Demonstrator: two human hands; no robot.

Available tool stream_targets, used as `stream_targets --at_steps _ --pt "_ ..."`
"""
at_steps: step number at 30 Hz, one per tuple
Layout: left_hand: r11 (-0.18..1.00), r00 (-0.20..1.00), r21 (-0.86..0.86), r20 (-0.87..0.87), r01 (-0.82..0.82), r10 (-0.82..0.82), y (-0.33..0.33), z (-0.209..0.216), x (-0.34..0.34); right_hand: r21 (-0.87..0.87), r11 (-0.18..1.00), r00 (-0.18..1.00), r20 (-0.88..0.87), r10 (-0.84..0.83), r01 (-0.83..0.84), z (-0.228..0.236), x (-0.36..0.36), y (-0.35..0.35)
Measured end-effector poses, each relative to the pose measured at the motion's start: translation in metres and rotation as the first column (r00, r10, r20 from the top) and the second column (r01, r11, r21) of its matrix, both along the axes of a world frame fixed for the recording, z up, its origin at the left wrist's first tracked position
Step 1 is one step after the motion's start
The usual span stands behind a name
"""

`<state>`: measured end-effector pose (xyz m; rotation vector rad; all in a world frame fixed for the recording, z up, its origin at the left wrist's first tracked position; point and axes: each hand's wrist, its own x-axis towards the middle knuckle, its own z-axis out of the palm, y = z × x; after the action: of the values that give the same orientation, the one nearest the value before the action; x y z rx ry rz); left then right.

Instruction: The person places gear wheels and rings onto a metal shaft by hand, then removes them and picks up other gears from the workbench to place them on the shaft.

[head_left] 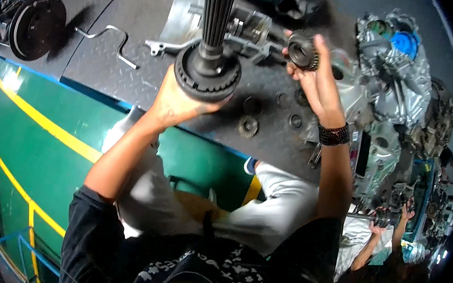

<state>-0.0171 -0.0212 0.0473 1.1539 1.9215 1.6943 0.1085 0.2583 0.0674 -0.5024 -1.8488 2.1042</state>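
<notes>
My left hand [173, 102] is closed around the toothed lower end of a splined gear shaft [218, 10], which stands upright over the bench's front part. Its long ribbed stem points up towards the head view's top edge, and the wide toothed ring sits at my fingers. Some of those fingers are hidden behind the ring. To the right, my right hand [318, 85] grips a small metal gear [303, 51] with a hole in its middle, thumb and fingers around its rim. The two parts are apart. Below them on the bench lies a loose ring gear [248, 126], near a smaller metal ring [296, 120].
A split aluminium gearbox housing [185, 17] lies behind the shaft. Left are a bent metal rod [123, 46] and an axle with brake drums [37, 28]. More housings [398, 90] crowd the right. A co-worker's hands [377, 228] hold a part at lower right.
</notes>
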Motion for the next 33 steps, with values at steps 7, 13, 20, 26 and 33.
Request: stream_targets --at_steps 7,13,20,26,33 --pt "1.0 0.995 0.002 0.103 -0.004 0.004 -0.006 -0.012 -0.003 0.975 0.131 0.972 0.199 -0.127 -0.182 -0.101 0.011 -0.008" --pt "0.998 0.995 -0.004 -0.083 0.056 -0.056 -0.012 -0.015 0.001 0.992 0.091 0.981 0.104 -0.161 -0.09 -0.118 0.012 0.012" --pt "0.988 0.94 -0.139 -0.32 0.075 -0.116 -0.014 -0.014 -0.007 0.811 0.554 0.923 0.337 -0.185 -0.185 -0.036 0.056 0.045" --pt "0.999 0.998 -0.042 -0.053 0.02 -0.022 -0.009 -0.01 0.003 0.762 0.506 0.833 0.535 -0.138 -0.406 -0.042 0.077 0.057" --pt "0.985 0.994 0.155 0.053 0.082 -0.091 -0.001 -0.017 -0.001 0.832 0.399 0.83 0.501 -0.243 -0.386 -0.104 0.097 0.105"
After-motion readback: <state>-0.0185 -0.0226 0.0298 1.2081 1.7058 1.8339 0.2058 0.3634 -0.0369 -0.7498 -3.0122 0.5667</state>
